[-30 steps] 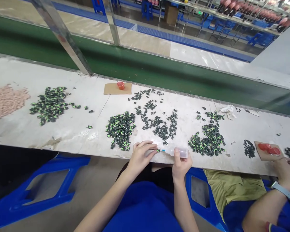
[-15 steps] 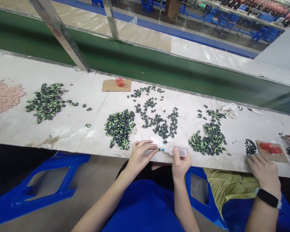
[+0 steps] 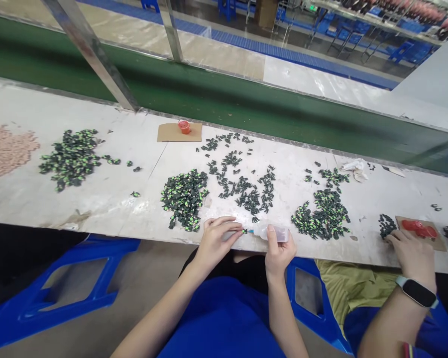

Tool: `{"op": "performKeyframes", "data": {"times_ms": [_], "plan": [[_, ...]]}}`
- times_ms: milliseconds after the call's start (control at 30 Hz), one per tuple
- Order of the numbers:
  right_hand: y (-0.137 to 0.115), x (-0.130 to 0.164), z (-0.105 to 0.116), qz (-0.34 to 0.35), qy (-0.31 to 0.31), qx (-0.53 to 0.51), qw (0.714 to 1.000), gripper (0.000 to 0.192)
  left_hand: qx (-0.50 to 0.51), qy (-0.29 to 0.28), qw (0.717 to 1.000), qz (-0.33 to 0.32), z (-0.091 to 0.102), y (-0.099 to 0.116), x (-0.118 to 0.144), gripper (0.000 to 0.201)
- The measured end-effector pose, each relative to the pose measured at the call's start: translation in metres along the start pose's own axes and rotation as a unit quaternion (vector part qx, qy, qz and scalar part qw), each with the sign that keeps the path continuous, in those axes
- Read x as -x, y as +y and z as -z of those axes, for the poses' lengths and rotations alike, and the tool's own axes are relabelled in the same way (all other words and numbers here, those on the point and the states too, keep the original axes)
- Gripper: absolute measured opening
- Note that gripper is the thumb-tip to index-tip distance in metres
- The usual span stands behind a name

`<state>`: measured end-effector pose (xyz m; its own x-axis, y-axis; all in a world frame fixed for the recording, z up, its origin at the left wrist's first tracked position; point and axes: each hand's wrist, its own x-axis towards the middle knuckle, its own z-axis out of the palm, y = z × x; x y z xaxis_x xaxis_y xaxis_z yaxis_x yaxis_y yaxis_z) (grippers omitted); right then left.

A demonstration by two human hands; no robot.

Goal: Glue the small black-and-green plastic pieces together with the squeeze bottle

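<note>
At the near tabletop (image 3: 108, 204) edge, the left hand (image 3: 216, 241) pinched one small green-black piece (image 3: 244, 231) against the nozzle of the squeeze bottle (image 3: 272, 232) gripped by the right hand (image 3: 279, 251). Judging by the sorted rows (image 3: 246, 191) beyond and the large pile (image 3: 184, 198) left of the hands, much remained.

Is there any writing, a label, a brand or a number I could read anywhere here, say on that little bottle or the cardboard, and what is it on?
No text can be read.
The small squeeze bottle in the right hand shows no label.
The cardboard piece under the red cap is plain.
The co-worker's watch has a dark face.
A green sign far back on the shelving is too small and blurred to read.
</note>
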<state>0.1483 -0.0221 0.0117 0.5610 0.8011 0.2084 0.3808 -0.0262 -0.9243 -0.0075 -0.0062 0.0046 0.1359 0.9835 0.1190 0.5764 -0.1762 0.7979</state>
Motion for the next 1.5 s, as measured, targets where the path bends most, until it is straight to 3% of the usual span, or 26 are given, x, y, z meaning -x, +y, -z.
{"op": "performKeyframes", "data": {"times_ms": [233,633,833,933,1100,1333,1433,1500], "plan": [[0.002,0.001,0.0,-0.002,0.022,-0.003,1.0,0.031,0.0,0.005,1.0,-0.006,0.0,0.0,0.0,0.006],[0.006,0.001,0.0,-0.02,0.005,-0.029,0.999,0.031,0.0,0.011,1.0,-0.012,-0.002,-0.002,0.001,0.006],[0.012,-0.002,0.002,-0.061,0.048,-0.127,0.989,0.03,0.007,0.012,1.0,-0.015,-0.005,-0.006,0.001,0.006],[0.012,-0.012,0.004,-0.049,0.083,-0.168,0.981,0.03,0.01,0.009,1.0,-0.027,-0.006,-0.006,0.001,0.007],[0.008,-0.039,0.001,-0.001,0.068,-0.147,0.987,0.043,-0.007,0.014,0.999,-0.051,-0.005,-0.008,0.002,0.007],[0.012,-0.057,-0.009,-0.039,-0.001,-0.08,0.996,0.059,-0.059,0.028,0.994,-0.089,-0.008,-0.011,0.004,0.012],[0.011,-0.044,-0.003,0.03,0.037,-0.027,0.999,0.067,-0.07,0.033,0.993,-0.089,-0.01,-0.01,0.003,0.008],[0.009,-0.031,0.001,0.091,0.088,0.043,0.991,0.06,-0.066,0.035,0.994,-0.082,-0.01,-0.009,0.003,0.008]]}}
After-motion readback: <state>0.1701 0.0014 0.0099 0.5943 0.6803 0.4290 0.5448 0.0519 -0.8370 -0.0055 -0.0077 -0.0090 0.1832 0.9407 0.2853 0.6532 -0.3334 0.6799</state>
